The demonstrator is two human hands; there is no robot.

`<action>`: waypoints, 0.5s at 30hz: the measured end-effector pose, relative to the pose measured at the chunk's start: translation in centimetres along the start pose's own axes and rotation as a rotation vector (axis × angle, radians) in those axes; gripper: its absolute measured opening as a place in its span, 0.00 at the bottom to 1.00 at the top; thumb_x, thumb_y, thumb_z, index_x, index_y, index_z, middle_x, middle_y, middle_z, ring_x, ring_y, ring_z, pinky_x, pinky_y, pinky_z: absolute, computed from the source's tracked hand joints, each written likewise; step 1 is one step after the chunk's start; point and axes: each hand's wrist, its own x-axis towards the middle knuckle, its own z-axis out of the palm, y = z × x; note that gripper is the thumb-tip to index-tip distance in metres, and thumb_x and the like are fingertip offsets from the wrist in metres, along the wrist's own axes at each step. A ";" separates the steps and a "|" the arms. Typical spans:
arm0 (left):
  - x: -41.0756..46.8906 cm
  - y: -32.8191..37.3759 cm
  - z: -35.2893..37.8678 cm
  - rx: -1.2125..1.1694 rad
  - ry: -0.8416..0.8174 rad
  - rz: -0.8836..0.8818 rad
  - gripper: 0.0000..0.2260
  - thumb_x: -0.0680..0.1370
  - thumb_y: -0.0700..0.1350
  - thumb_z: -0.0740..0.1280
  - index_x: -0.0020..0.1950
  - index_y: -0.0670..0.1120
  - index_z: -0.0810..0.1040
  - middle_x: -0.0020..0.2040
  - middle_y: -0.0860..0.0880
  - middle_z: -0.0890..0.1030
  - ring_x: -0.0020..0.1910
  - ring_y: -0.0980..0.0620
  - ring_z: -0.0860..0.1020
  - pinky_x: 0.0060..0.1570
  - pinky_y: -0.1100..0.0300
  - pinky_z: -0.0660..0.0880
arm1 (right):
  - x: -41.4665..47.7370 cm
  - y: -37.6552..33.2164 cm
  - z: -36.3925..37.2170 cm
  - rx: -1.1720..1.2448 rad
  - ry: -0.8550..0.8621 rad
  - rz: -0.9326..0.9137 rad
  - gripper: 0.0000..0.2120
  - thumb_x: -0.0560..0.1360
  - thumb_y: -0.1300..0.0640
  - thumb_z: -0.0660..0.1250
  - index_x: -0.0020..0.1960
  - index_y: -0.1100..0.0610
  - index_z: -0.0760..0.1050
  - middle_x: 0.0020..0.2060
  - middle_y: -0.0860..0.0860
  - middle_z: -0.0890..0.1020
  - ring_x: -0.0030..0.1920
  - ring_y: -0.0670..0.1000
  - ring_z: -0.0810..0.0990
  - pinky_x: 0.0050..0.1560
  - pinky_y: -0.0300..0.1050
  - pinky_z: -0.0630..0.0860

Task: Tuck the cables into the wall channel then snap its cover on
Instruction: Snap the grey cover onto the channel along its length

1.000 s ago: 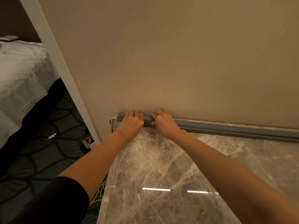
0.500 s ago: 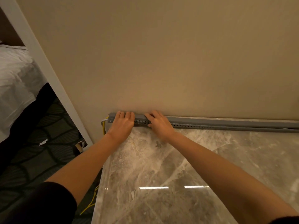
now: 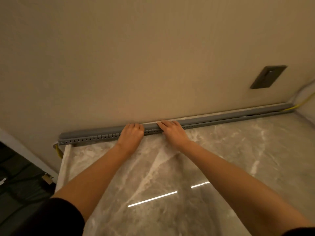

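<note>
Marble counter (image 3: pixel 238 159); your left hand (image 3: pixel 132 135) curls its fingers over the cover (image 3: pixel 221 117), right hand (image 3: pixel 172 132) presses flat-fingered; likely mid-snapping; next, press toward frame right.

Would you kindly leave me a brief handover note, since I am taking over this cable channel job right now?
Left hand: fingers curled over the cover, pressing near mid-length.
Right hand: fingers fairly straight, pressing the cover beside it.
Channel lies along the wall base on the marble top; yellow cables exit both ends.
Done: cables tucked, cover looks seated left of the hands.
To do: dark gap near the right end; press the cover down there.
</note>
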 end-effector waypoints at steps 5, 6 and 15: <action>4.1 6.8 -2.1 -0.022 -0.034 -0.004 0.15 0.77 0.33 0.56 0.63 0.38 0.69 0.63 0.39 0.74 0.63 0.41 0.73 0.61 0.52 0.69 | -2.1 8.1 -0.3 0.004 0.004 0.071 0.27 0.77 0.67 0.57 0.75 0.55 0.57 0.75 0.53 0.62 0.74 0.51 0.62 0.76 0.50 0.51; 5.1 8.6 -2.6 -0.039 -0.037 -0.007 0.15 0.77 0.33 0.55 0.63 0.37 0.69 0.63 0.39 0.74 0.63 0.41 0.73 0.61 0.51 0.69 | -2.5 10.1 -0.3 0.000 0.013 0.079 0.27 0.77 0.66 0.58 0.75 0.55 0.58 0.74 0.53 0.63 0.74 0.51 0.62 0.76 0.50 0.51; 14.9 22.6 -6.7 -0.235 -0.050 -0.076 0.12 0.80 0.43 0.58 0.61 0.39 0.72 0.62 0.39 0.74 0.62 0.41 0.72 0.57 0.50 0.69 | -4.8 28.0 0.4 -0.004 0.038 0.078 0.22 0.78 0.60 0.60 0.72 0.58 0.63 0.68 0.56 0.70 0.69 0.57 0.67 0.71 0.49 0.59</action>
